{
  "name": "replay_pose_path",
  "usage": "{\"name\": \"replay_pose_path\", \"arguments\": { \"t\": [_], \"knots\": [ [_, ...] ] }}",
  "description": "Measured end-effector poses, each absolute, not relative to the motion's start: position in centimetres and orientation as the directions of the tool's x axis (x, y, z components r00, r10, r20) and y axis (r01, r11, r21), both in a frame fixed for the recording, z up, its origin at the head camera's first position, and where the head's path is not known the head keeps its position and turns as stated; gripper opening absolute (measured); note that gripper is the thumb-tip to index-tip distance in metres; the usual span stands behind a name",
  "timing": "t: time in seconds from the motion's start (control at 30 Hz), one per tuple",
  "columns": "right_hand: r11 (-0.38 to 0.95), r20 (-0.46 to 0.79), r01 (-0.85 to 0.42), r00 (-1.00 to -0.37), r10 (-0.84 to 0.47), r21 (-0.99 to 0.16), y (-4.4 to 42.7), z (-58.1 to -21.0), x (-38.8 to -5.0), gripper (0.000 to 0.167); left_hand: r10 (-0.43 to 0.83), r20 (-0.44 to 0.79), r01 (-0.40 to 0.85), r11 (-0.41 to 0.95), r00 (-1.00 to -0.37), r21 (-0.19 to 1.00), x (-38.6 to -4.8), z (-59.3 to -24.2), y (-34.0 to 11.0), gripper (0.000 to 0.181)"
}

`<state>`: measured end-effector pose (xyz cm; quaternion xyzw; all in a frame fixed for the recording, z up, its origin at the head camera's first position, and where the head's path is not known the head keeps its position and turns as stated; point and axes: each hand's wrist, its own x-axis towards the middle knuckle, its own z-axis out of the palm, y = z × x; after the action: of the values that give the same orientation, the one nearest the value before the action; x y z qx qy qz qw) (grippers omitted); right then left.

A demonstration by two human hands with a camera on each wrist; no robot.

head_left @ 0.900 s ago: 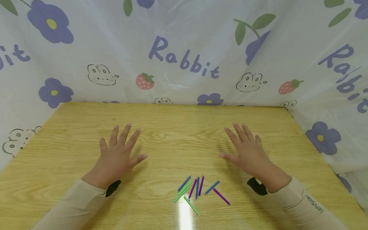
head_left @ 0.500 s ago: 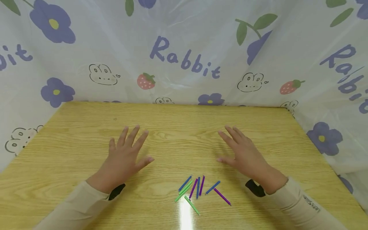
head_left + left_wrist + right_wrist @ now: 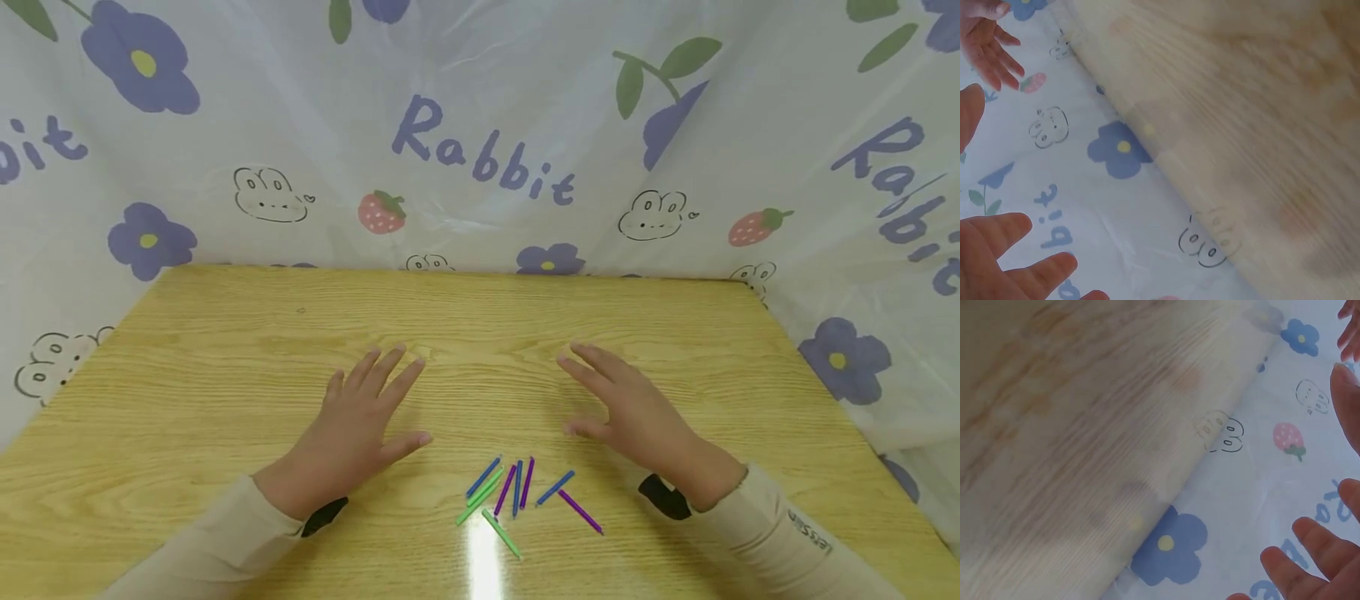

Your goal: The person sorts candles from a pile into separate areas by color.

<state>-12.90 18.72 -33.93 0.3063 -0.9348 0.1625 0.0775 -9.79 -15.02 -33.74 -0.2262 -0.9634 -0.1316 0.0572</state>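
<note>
My left hand hovers over the wooden table with fingers spread and nothing in it. Across from it, my right hand is held the same way, also holding nothing. Between and slightly nearer than the hands lies a loose group of thin sticks in three colours. A green stick lies at the near side, a purple stick slants at the right, and a blue stick meets its upper end. Neither hand touches them. In the left wrist view, fingers of the left hand show along the lower left.
The wood-grain table reaches back to a white plastic sheet printed with flowers, rabbits and strawberries. A bright light reflection falls on the tabletop near the front. Black bands sit at both wrists.
My left hand has moved right and a little nearer, toward the middle. My right hand has shifted slightly left, so the two are closer together. The sticks lie as before.
</note>
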Motion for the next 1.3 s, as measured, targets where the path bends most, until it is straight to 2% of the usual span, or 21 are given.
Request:
{"name": "replay_pose_path", "arguments": {
  "t": [0.43,0.73,1.03,1.3],
  "knots": [
    [0.706,0.201,-0.617,-0.785,-0.586,-0.349,18.3,-34.4,-12.2,0.061,0.521,0.156,0.54,0.763,-0.839,0.356,-8.5,-33.7,-13.4,0.078],
    [0.674,0.144,-0.62,-0.77,-0.622,-0.403,18.2,-34.8,-12.1,0.054,0.566,0.077,0.519,0.68,-0.82,0.518,-8.1,-34.0,-12.6,0.076],
    [0.669,0.095,-0.602,-0.77,-0.631,-0.437,18.1,-34.7,-11.8,0.045,0.583,-0.061,0.407,0.635,-0.81,0.657,-8.4,-34.2,-11.6,0.07],
    [0.639,0.047,-0.569,-0.765,-0.642,-0.517,18.0,-34.9,-11.9,0.037,0.536,-0.128,0.279,0.611,-0.835,0.741,-8.7,-34.4,-10.8,0.057]
  ]
}}
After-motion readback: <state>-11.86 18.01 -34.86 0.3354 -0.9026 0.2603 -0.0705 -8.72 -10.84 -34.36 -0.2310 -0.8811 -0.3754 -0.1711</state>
